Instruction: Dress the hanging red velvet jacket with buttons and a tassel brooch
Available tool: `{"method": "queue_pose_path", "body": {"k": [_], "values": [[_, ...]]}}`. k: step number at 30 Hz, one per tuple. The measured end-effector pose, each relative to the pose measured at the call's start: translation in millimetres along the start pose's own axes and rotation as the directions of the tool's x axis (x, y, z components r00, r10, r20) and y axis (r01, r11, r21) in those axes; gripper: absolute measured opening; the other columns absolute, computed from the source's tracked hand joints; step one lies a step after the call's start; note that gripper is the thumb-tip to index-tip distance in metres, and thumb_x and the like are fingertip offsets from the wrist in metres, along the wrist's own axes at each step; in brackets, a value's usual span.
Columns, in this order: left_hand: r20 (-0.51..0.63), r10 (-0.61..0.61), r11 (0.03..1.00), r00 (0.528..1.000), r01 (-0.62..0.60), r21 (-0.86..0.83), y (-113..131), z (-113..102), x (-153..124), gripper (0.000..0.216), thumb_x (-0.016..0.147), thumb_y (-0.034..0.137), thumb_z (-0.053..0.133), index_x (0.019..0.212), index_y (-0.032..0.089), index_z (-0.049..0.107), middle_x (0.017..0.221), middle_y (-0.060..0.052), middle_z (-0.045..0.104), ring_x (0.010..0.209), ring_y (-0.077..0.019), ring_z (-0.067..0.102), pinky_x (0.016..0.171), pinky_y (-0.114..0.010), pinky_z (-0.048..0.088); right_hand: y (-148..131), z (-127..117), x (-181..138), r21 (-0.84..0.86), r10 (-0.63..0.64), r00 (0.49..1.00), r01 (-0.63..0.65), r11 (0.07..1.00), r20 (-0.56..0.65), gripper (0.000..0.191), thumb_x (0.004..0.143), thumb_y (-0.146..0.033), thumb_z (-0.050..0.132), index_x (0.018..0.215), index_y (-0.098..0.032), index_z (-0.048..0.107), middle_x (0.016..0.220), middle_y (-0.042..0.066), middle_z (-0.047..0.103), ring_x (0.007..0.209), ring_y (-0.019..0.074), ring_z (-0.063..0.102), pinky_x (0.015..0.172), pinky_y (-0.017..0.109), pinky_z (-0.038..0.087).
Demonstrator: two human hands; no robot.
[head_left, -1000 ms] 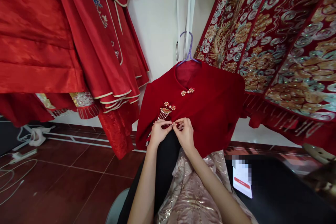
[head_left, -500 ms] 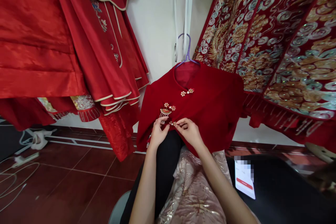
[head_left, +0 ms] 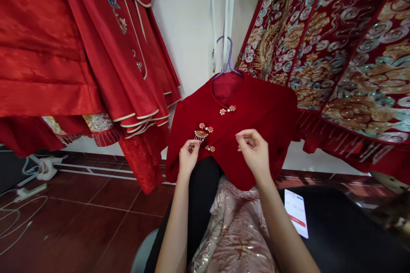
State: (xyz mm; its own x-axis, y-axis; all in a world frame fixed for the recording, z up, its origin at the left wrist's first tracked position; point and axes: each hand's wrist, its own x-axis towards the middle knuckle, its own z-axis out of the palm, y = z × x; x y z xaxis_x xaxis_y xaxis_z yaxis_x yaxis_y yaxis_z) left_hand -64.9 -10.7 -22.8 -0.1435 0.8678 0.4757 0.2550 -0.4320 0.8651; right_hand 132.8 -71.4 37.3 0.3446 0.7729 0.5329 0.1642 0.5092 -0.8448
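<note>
A dark red velvet jacket [head_left: 256, 111] hangs from a purple hanger [head_left: 229, 57], its lower part resting against my lap. Gold flower-and-pearl fastenings mark its front: an upper flower clasp [head_left: 227, 110] and a lower flower clasp [head_left: 210, 149]. Between them sits a fan-shaped ornament [head_left: 201, 134] with hanging bead tassels. My left hand [head_left: 188, 158] is closed, thumb and forefinger pinched at the tassel ends. Raised in front of the jacket, to the right of the lower clasp, my right hand [head_left: 254, 149] is pinched shut. Whatever its fingertips hold is too fine to make out.
Red garments [head_left: 118, 51] hang at left, and a heavily embroidered red garment [head_left: 336, 64] hangs at right. A lit phone [head_left: 296, 213] lies on a black surface [head_left: 346, 226] at my right. White cables [head_left: 24, 209] trail over the tiled floor at lower left.
My right hand has drawn away from the lower clasp, up and to the right, still pinched. My left hand has shifted slightly left, uncovering more of the fan ornament and the clasp.
</note>
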Motion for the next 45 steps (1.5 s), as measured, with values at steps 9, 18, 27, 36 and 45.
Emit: {"method": "queue_pose_path", "body": {"k": [9, 18, 27, 36, 45], "values": [[0.270, 0.114, 0.928, 0.956, -0.199, 0.314, -4.8, 5.6, -8.8, 0.016, 0.084, 0.025, 0.058, 0.095, 0.022, 0.069, 0.097, -0.006, 0.067, 0.093, -0.0174, 0.059, 0.083, -0.030, 0.048, 37.8, 18.5, -10.2, -0.267, 0.120, 0.894, -0.001, 0.964, 0.431, 0.022, 0.080, -0.029, 0.062, 0.099, -0.019, 0.066, 0.084, 0.004, 0.070, 0.076, 0.0149, 0.066, 0.073, 0.029, 0.053], [0.271, 0.137, 0.943, 0.953, -0.209, 0.259, -2.2, 5.8, -8.9, 0.011, 0.083, 0.026, 0.062, 0.090, 0.020, 0.068, 0.093, -0.005, 0.069, 0.089, -0.0166, 0.060, 0.085, -0.031, 0.047, 40.0, 16.9, -9.1, -0.272, 0.137, 0.883, -0.011, 0.962, 0.450, 0.025, 0.081, -0.030, 0.062, 0.102, -0.018, 0.066, 0.086, 0.005, 0.071, 0.080, 0.0159, 0.067, 0.075, 0.030, 0.054], [0.258, 0.090, 0.982, 0.962, -0.129, 0.140, -1.5, 9.1, -9.3, 0.010, 0.079, 0.026, 0.066, 0.086, 0.018, 0.065, 0.088, -0.004, 0.071, 0.080, -0.0155, 0.062, 0.079, -0.030, 0.049, 38.7, 16.5, -7.9, -0.281, 0.150, 0.875, -0.016, 0.959, 0.461, 0.022, 0.082, -0.028, 0.061, 0.102, -0.018, 0.066, 0.090, 0.005, 0.072, 0.083, 0.0155, 0.067, 0.078, 0.030, 0.054], [0.202, 0.091, 0.984, 0.975, -0.119, 0.132, 0.2, 11.9, -10.3, 0.011, 0.076, 0.026, 0.069, 0.082, 0.018, 0.065, 0.083, -0.003, 0.070, 0.077, -0.0153, 0.063, 0.077, -0.029, 0.048, 41.0, 16.6, -7.2, -0.275, 0.148, 0.875, -0.018, 0.961, 0.461, 0.021, 0.082, -0.027, 0.060, 0.100, -0.019, 0.066, 0.092, 0.006, 0.072, 0.083, 0.0158, 0.068, 0.078, 0.030, 0.054], [0.176, 0.094, 0.984, 0.980, -0.118, 0.135, -4.8, 15.9, -10.3, 0.009, 0.076, 0.024, 0.068, 0.082, 0.018, 0.064, 0.082, -0.003, 0.070, 0.076, -0.0146, 0.064, 0.076, -0.028, 0.048, 38.9, 17.5, -7.7, -0.277, 0.152, 0.873, -0.021, 0.961, 0.463, 0.020, 0.082, -0.025, 0.059, 0.100, -0.018, 0.065, 0.091, 0.005, 0.072, 0.083, 0.0151, 0.067, 0.078, 0.029, 0.054]]}}
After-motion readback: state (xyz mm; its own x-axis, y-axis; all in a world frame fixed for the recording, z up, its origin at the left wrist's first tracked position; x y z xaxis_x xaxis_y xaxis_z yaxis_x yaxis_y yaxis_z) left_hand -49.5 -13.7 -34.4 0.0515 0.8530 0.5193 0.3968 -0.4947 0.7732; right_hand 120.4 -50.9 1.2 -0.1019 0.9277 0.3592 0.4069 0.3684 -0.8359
